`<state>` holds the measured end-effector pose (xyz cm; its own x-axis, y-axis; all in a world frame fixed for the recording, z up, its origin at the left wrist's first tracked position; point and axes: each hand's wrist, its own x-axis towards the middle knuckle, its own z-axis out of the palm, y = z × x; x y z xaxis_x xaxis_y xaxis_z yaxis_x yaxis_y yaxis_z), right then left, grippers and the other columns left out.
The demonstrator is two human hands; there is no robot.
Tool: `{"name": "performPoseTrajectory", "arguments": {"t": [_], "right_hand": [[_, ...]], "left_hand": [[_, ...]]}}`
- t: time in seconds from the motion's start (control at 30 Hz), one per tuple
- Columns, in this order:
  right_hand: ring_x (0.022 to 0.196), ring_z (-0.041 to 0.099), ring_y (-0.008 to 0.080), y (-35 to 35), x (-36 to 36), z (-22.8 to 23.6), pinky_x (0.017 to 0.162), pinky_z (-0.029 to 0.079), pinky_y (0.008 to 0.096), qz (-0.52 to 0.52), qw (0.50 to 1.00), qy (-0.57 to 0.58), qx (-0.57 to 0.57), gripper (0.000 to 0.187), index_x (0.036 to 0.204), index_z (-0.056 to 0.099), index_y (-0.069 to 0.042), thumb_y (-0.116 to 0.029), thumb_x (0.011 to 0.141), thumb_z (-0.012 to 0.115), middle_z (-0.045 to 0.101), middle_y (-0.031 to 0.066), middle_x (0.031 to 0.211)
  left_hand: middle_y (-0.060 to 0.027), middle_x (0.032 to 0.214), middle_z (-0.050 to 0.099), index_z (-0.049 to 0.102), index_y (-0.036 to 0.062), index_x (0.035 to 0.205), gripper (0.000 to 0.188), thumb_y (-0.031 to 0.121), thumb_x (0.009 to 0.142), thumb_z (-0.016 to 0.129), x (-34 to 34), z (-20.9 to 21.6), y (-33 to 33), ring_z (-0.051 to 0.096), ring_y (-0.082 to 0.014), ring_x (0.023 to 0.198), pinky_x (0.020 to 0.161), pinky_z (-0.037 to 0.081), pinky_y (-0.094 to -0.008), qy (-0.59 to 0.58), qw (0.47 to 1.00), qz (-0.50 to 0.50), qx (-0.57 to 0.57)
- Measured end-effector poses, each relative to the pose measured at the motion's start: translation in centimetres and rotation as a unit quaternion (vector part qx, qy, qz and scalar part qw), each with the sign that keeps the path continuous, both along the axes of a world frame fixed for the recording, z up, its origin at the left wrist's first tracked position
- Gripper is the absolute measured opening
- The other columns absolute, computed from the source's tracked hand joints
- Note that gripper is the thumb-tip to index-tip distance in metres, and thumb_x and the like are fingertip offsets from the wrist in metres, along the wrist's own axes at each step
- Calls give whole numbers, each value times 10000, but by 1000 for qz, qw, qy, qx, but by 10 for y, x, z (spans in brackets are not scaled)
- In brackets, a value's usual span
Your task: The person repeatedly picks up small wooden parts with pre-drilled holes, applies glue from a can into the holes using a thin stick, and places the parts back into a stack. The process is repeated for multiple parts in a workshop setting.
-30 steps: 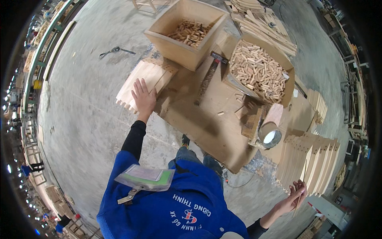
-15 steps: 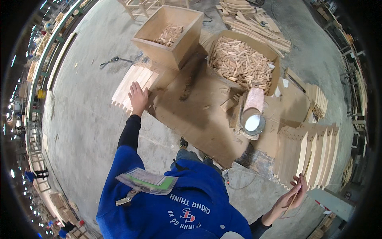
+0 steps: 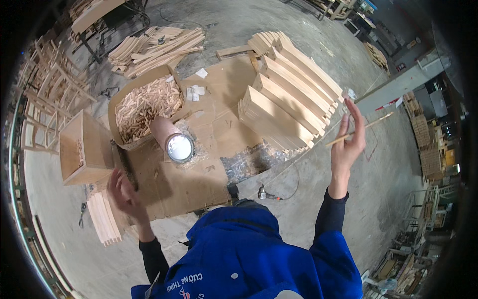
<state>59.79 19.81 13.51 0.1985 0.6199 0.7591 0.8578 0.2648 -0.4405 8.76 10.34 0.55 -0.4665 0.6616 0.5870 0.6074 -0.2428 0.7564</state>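
Observation:
My right hand (image 3: 348, 142) is raised beside the near end of the large stack of pale wooden boards (image 3: 286, 102), holding a thin wooden stick (image 3: 384, 117) crosswise between thumb and fingers. The index finger points up towards the stack's toothed ends. My left hand (image 3: 125, 197), a little blurred, hovers with fingers extended by the smaller pile of pale slats (image 3: 103, 218), holding nothing that I can see. Between my hands, a pinkish cylindrical container (image 3: 163, 130) shows a white substance (image 3: 180, 148) at its near, round opening.
Short wooden dowels (image 3: 149, 104) fill a wide box behind the container. A tall wooden bin (image 3: 92, 149) stands at left. Cardboard (image 3: 194, 184) covers the low work surface. An air tool (image 3: 262, 193) with a hose lies on the floor, and a pale beam (image 3: 398, 87) runs at right.
My view has swung to the right. My left hand has lifted off the smaller slat pile. My right hand, still with the stick, has moved up alongside the large stack.

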Motion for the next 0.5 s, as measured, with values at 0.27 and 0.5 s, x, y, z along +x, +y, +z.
{"name": "performPoseTrajectory", "arguments": {"t": [0.27, 0.5], "right_hand": [[1422, 495, 346, -24, 35, -97, 1172, 380, 438, -104, 985, 117, -77, 517, 1492, 501, -38, -221, 1033, 650, 545, 205, 1502], [1425, 481, 324, -30, 23, -209, 1169, 375, 414, -63, 897, 416, -132, 676, 1569, 367, 24, -299, 1047, 649, 471, 237, 1559]], "left_hand": [[-184, 1408, 581, 499, -61, 1428, 536, 201, 999, 684, 212, 16, 134, 635, -242, 1221, 953, 547, -332, -52, 935, -334, -104], [-178, 1656, 315, 180, 87, 1656, 1016, 653, 933, 616, 294, -57, 259, 332, -324, 1514, 1177, 348, -499, -284, 770, -364, -440]]}}
